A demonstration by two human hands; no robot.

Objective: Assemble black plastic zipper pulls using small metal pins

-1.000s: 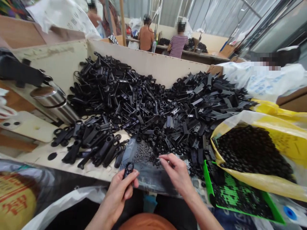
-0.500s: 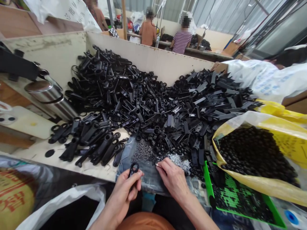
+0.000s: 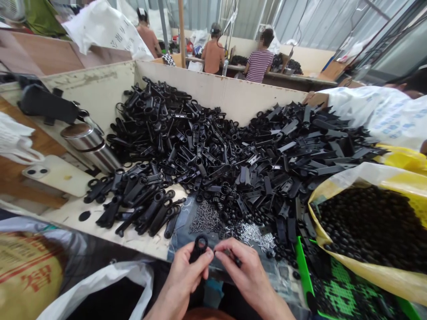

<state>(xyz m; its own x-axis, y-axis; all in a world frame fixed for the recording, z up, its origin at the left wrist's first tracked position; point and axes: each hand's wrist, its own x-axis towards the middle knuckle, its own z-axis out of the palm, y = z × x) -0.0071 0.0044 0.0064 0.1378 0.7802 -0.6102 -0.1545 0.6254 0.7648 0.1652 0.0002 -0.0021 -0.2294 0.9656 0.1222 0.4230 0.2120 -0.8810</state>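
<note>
My left hand (image 3: 189, 271) is closed around a black plastic part with a ring-shaped end (image 3: 201, 242), which points up and away from me. Close beside it, my right hand (image 3: 242, 266) has thumb and index fingertip pinched together. Whatever sits in that pinch is too small to name. Just beyond my hands, a denim cloth (image 3: 182, 220) bears a heap of small dark screws or springs (image 3: 206, 218) and a scatter of shiny metal pins (image 3: 256, 236). Matching black ringed parts (image 3: 156, 206) lie in rows to the left.
Large heaps of black plastic parts (image 3: 200, 138) fill the walled table. A steel flask (image 3: 90, 146) and a phone (image 3: 55, 174) stand left. To the right are a yellow bag of black round pieces (image 3: 370, 226) and a green tray (image 3: 303, 271). Several people sit behind.
My right hand has come back from the metal pins toward my left hand, its pinched fingertips now near the black part. The whole view has shifted slightly.
</note>
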